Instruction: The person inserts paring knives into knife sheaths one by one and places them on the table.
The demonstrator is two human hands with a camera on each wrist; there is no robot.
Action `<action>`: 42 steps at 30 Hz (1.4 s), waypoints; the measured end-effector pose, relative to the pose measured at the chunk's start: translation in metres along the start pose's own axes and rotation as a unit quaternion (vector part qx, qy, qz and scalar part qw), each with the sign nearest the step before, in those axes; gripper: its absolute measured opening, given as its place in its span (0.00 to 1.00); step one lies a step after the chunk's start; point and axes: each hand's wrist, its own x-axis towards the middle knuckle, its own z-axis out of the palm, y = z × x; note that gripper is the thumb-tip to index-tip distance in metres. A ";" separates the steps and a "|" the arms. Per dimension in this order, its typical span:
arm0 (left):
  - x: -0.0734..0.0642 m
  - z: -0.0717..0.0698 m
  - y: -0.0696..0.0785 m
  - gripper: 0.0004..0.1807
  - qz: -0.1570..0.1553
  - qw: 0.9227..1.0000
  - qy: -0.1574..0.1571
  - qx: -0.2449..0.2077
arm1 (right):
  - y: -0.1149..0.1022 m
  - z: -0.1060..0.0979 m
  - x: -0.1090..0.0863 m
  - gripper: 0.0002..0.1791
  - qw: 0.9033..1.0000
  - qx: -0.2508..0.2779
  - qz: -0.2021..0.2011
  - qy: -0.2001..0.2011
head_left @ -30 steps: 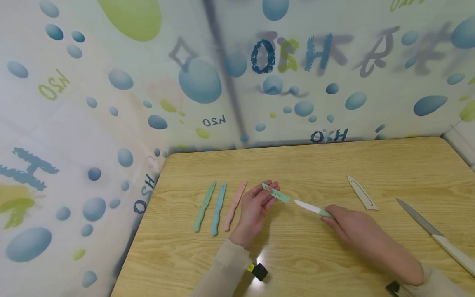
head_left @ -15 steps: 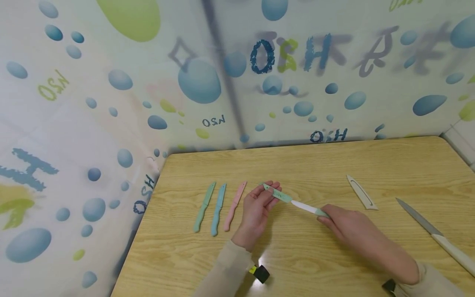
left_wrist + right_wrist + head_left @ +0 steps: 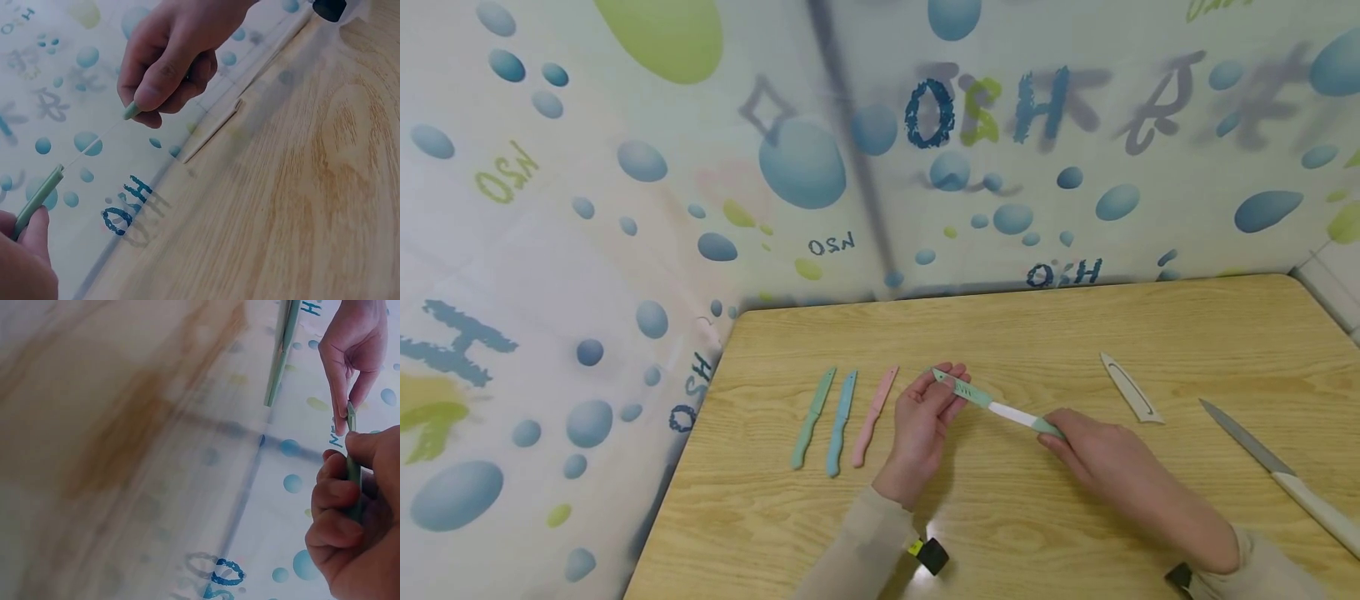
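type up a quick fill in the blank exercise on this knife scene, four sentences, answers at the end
The left hand holds a knife sheath colored ____.
The right hand holds a small knife whose showing blade is ____.
The blue knife lies between a green knife and a ____ one.
Of the two hands, the white slotted cover lies nearer the ____ one.

Missing words: green; white; pink; right
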 end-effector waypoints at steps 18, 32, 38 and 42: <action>0.000 0.000 0.002 0.17 -0.004 1.000 0.005 0.003 | -0.007 0.001 0.005 0.15 0.999 0.043 0.027 -0.004; 0.001 0.001 0.001 0.16 0.003 1.000 0.014 -0.004 | -0.009 0.005 0.008 0.17 0.997 0.043 -0.021 0.057; 0.001 0.001 0.002 0.16 0.000 1.000 0.013 -0.004 | -0.011 0.006 0.009 0.17 0.997 0.042 -0.018 0.063; 0.001 0.001 0.002 0.17 -0.004 1.000 0.014 -0.006 | -0.013 0.007 0.011 0.16 0.997 0.043 -0.016 0.066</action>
